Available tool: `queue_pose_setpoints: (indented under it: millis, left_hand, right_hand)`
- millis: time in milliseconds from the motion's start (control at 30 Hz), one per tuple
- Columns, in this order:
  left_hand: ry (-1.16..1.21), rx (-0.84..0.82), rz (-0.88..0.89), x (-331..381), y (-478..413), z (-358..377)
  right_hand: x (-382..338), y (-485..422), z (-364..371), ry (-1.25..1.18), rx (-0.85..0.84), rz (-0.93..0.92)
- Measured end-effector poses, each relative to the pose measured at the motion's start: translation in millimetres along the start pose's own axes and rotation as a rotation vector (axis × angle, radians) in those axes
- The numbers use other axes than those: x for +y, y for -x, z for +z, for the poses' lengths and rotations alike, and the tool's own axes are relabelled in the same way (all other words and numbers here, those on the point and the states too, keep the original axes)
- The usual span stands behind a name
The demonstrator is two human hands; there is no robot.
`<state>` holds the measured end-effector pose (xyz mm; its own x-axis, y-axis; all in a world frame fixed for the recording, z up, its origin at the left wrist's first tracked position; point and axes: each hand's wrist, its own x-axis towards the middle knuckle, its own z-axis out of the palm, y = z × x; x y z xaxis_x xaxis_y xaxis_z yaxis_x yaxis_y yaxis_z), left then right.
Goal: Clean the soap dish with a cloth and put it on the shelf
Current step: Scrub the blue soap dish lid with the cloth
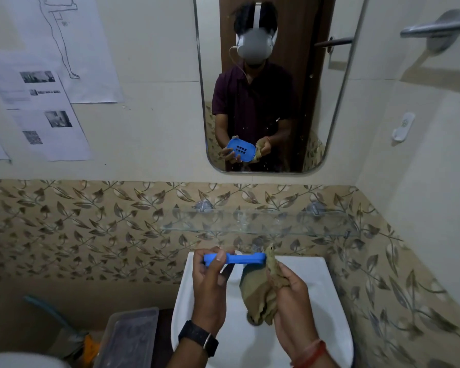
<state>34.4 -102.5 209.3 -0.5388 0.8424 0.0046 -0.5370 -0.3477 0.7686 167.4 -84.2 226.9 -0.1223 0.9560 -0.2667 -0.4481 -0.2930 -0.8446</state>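
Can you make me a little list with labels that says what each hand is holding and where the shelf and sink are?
left hand: holding the blue plastic soap dish edge-on
right hand: bunching a brown-green cloth against the dish's right end
glass wall shelf: above the hands, nothing visible on it
white ceramic sink: below the hands
mirror: shows holes in the dish

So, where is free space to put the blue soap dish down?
The glass shelf under the mirror is bare along its whole length. The sink rim right of the cloth is free too. The lower left, by the plastic container, is crowded.
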Motion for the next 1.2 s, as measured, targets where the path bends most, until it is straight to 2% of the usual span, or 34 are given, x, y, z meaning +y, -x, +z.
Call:
queue_pose_setpoints:
  millis: [67,167,300,433,600,667,767,900,1033,1133,1200]
  left_hand:
    - [-0.027,0.036,-0.027,-6,2,2]
    - [-0.112,0.017,-0.081,-15,11,6]
    - [-0.072,-0.049,-0.134,-15,20,22]
    - [0.028,0.038,-0.181,-10,12,18]
    - [0.000,0.118,-0.198,-8,10,12]
    - [-0.010,0.116,-0.186,-12,11,13]
    - [0.001,0.076,-0.204,-12,11,17]
    - [0.042,0.073,-0.200,-12,11,17]
    - [0.024,0.139,-0.209,-14,6,7]
    - [-0.012,0.147,-0.210,-17,7,-2]
    - [-0.021,0.125,-0.208,-16,9,-4]
  right_hand:
    - [-2,-10,2,0.028,0.016,-0.057]
    - [-9,-17,9,0.273,0.010,-0.240]
    - [-1,-7,19,0.628,-0.206,-0.521]
    - [42,-7,1,1.014,-0.435,-0.685]
    - [49,-24,-21,1.175,-0.408,-0.978]
    - [38,-33,-16,1.183,-0.345,-0.988]
    - [24,-40,-2,1.133,-0.236,-0.881]
    - [22,-34,8,1.072,-0.219,-0.836]
    - [26,-15,4,1.111,-0.441,-0.860]
    - [5,-15,-11,1.046,-0.660,-0.657]
    - [-14,-21,-18,0.998,-0.645,-0.596]
